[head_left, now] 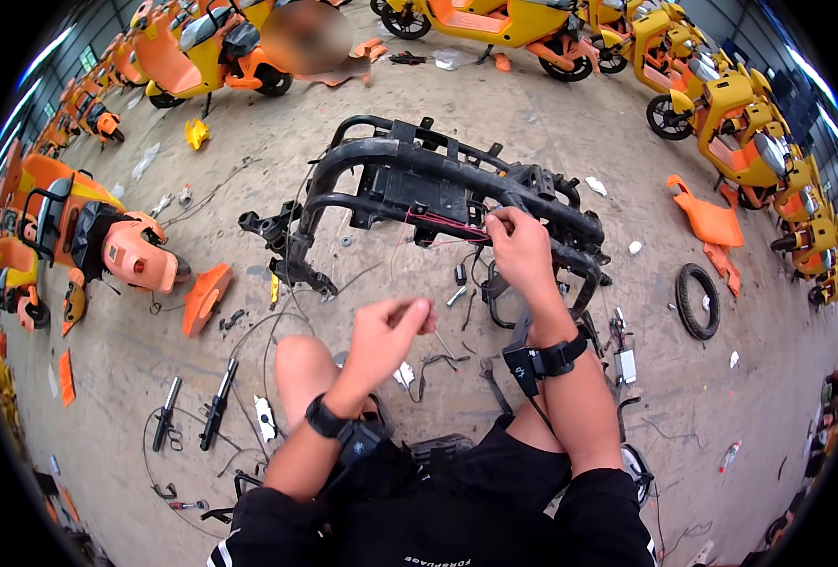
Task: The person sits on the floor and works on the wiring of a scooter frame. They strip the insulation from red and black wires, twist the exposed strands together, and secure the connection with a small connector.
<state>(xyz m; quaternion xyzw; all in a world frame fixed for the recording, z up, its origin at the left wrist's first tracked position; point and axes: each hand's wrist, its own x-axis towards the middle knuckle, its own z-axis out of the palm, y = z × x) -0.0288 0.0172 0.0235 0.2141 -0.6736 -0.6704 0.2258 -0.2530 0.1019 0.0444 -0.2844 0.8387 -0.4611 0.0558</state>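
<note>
A black tubular scooter frame [428, 161] stands on the floor before me, with a black box-like part [417, 194] inside its rails. Thin red wire [438, 223] is strung along the near rail. My right hand [521, 250] is closed at that rail, its fingertips pinched on the red wire. Nearer to me and to the left, my left hand [386, 335] hangs in the air over my knees, apart from the frame. Its thumb and fingers are pressed together; whatever lies between them is too small to make out.
Two black shock absorbers [217, 404] and loose cables lie at left. A wrench [495, 386] lies between my feet and the frame. A black tyre [698, 300] and orange body panels [707, 217] lie at right. Yellow-orange scooters [495, 21] stand around; a person crouches at the back.
</note>
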